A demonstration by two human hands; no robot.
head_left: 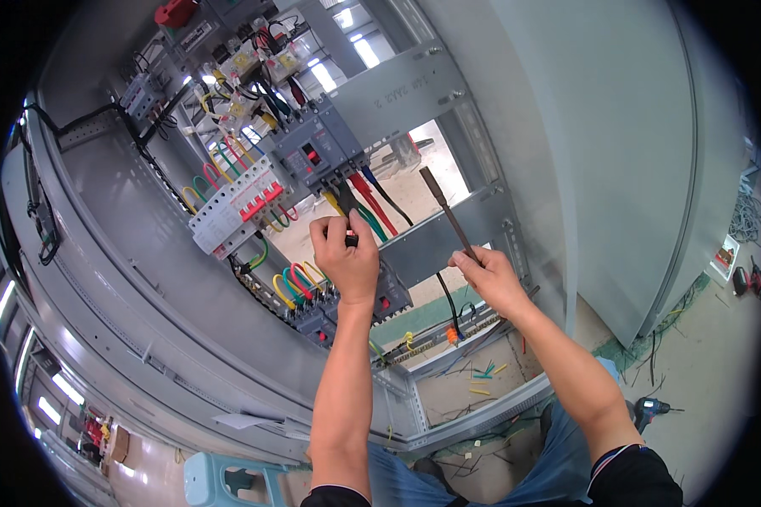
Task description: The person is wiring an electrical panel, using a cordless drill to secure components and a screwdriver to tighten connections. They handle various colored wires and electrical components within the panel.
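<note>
- Overhead, a head-worn fisheye view looks into an open grey electrical cabinet (144, 279) that curves with the lens.
- Centre frame, the left hand (347, 258) is closed around a thick black cable (347, 205), pinching it just under a dark grey moulded breaker (317, 152).
- That cable runs up into the breaker's lower terminals, beside a yellow, a green, a red and a blue cable that fan out from the same edge.
- To the right, the right hand (490, 275) is closed on the handle end of a long dark screwdriver (446, 211); its shaft points up and to the left, with the tip hanging in the air, apart from the breaker.
- Left of the hands, a white row of breakers with red levers (232, 207) carries looped yellow, green and red wires.
- Below the left hand, a second dark breaker block (351, 308) sits with more coloured loops entering it.
- Lower down, wire offcuts (482, 376) in yellow, green and black lie on the cabinet's bottom rail and the floor.
- Far right on the floor, a cordless drill (651, 410) lies well apart from the work; a pale blue stool (220, 482) shows at the lower edge.
- Judging by this, the step in hand is seating the black cable in its terminal.
- Next, by my reading, the screwdriver tip needs to meet the terminal screw while the left hand keeps the cable steady.
</note>
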